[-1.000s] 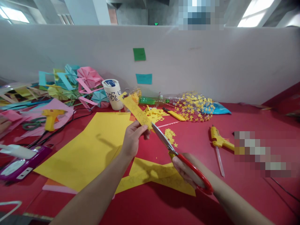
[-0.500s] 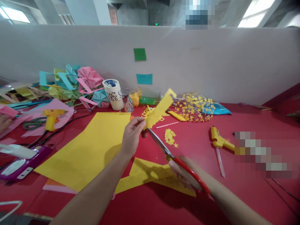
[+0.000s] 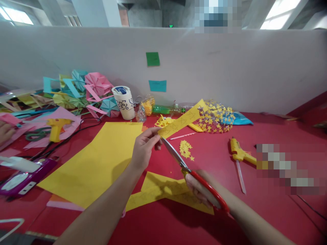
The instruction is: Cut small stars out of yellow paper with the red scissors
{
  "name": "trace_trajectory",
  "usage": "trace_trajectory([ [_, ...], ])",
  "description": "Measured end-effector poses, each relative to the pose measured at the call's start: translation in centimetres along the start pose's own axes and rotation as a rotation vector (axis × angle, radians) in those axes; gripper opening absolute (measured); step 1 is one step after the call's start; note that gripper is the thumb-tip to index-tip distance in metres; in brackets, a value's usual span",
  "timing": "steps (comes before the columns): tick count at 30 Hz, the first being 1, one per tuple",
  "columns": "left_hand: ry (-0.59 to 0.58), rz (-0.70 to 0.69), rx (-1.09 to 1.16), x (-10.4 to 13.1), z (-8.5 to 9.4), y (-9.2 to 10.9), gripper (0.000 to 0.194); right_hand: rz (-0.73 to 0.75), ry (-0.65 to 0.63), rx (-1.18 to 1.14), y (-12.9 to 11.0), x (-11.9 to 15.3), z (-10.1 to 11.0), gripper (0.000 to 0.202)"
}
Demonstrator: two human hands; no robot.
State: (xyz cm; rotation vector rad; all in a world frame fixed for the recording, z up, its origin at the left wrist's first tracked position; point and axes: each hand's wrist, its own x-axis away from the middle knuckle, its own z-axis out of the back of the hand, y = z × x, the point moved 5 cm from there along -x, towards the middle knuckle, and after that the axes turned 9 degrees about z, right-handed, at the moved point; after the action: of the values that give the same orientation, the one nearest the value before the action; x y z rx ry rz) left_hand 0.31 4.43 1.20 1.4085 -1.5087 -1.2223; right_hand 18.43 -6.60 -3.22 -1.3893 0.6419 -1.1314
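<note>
Yellow strip (image 3: 182,120) now further rightward

The left hand (image 3: 143,149) pinches one end of a yellow strip (image 3: 182,119) with stars drawn on it. The right hand (image 3: 198,190) holds scissors (image 3: 211,190) with red handles, their tips close to that end. On the red table (image 3: 217,153), little yellow stars (image 3: 185,148) lie in a pile near the scissors. A white cup (image 3: 124,106) stands behind a big yellow sheet (image 3: 109,149).
</note>
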Motion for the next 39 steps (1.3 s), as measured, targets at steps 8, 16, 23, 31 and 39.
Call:
trace_trajectory([
  [8,0.017,-0.047,-0.026,0.7,-0.7,0.2,0.016,-0.010,0.010,0.024,-0.8,0.3,0.1,0.051],
  [16,0.098,-0.055,-0.068,1.2,-1.0,0.2,0.012,-0.017,0.016,0.047,-0.1,0.2,0.2,0.051],
  [23,0.117,-0.047,-0.085,1.4,-1.0,-0.1,0.011,-0.001,0.026,0.061,1.6,-0.4,0.3,0.061],
  [31,0.120,-0.018,-0.064,1.5,-1.3,0.1,0.014,-0.040,0.026,0.035,1.3,-0.4,0.0,0.060],
  [39,0.114,-0.006,-0.069,1.5,-1.4,0.2,0.013,-0.067,-0.057,0.009,0.4,-0.5,0.2,0.052],
])
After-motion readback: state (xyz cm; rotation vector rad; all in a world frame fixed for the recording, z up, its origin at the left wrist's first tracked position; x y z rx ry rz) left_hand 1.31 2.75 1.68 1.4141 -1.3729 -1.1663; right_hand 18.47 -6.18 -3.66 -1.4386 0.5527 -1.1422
